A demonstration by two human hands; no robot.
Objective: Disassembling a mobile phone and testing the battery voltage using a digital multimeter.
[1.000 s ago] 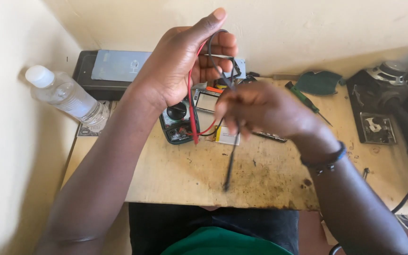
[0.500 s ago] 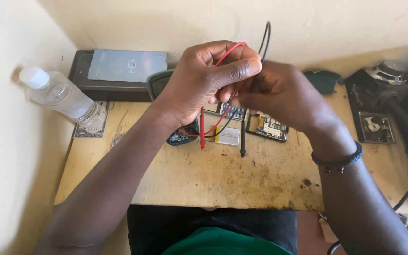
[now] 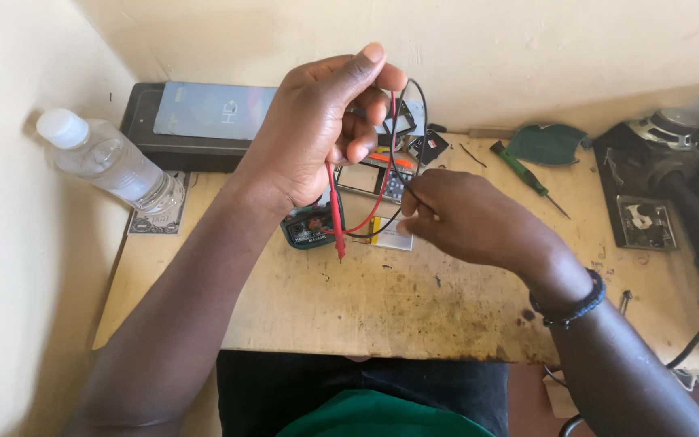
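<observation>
My left hand (image 3: 321, 129) is raised above the wooden table (image 3: 366, 299), its fingers closed on the red and black test leads; the red probe (image 3: 336, 218) hangs point-down from it. Lower and to the right, my right hand (image 3: 463, 214) pinches the black lead (image 3: 402, 137), which loops up to the left hand. Under both hands lies a dark green multimeter (image 3: 307, 228), partly hidden, with small circuit boards (image 3: 366, 180) beside it.
A clear plastic water bottle (image 3: 107, 162) lies at the left. A flat black device (image 3: 192, 121) sits against the wall. A green-handled screwdriver (image 3: 527, 176), a dark green cloth (image 3: 548, 144) and a speaker with black parts (image 3: 661, 162) are at the right.
My hands have come apart: the left stays raised with the leads, the right has dropped down and right along the black lead. The black probe that hung below is gone from sight.
</observation>
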